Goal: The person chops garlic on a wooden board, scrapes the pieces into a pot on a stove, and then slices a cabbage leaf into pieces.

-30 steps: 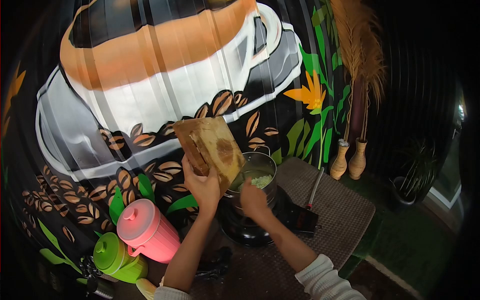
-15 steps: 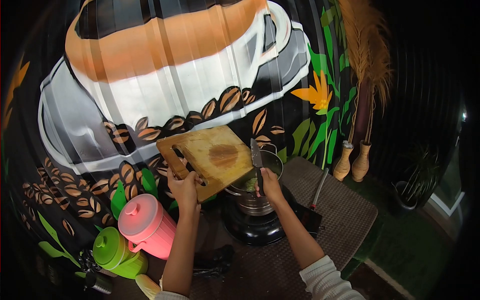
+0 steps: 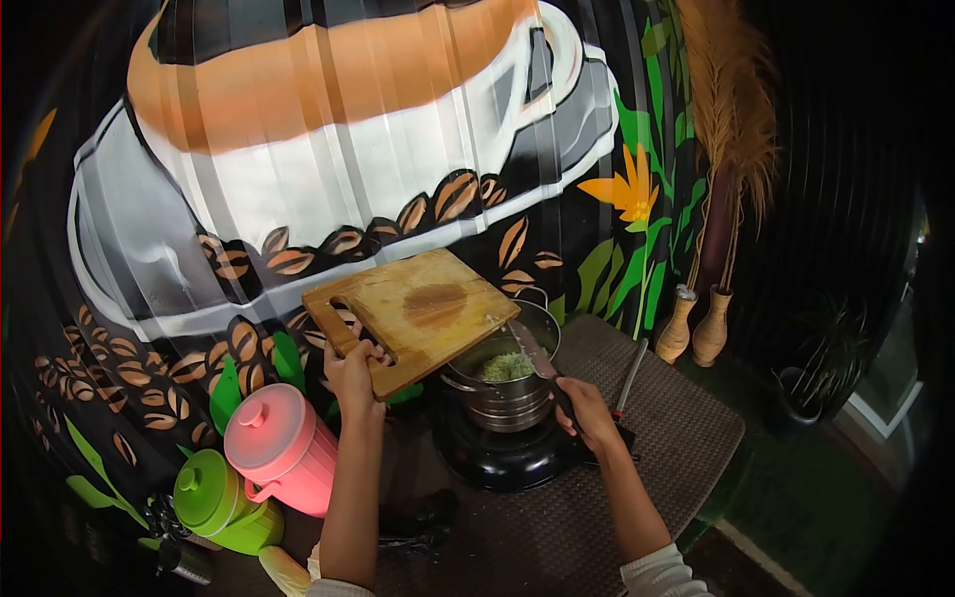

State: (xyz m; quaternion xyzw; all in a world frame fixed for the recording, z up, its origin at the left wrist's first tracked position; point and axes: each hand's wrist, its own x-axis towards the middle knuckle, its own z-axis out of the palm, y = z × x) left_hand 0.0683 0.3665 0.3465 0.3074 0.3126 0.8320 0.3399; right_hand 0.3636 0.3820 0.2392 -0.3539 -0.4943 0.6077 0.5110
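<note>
Yellow-brown rectangular wooden cutting board — tilted, held ahead and to the right of the left hand, which is clamped on its slotted end. Right hand closed around the dark handle of a broad-bladed knife; blade points away from that hand toward the board's edge — contact cannot be told. Left of the right hand: round silvery metal pot, pale green shredded pieces inside. Step in hand, judged: scraping pieces off board into pot. Pale bits lie near the board's edge; clearing them would call for a light blade stroke, edge kept above the rim.
</note>
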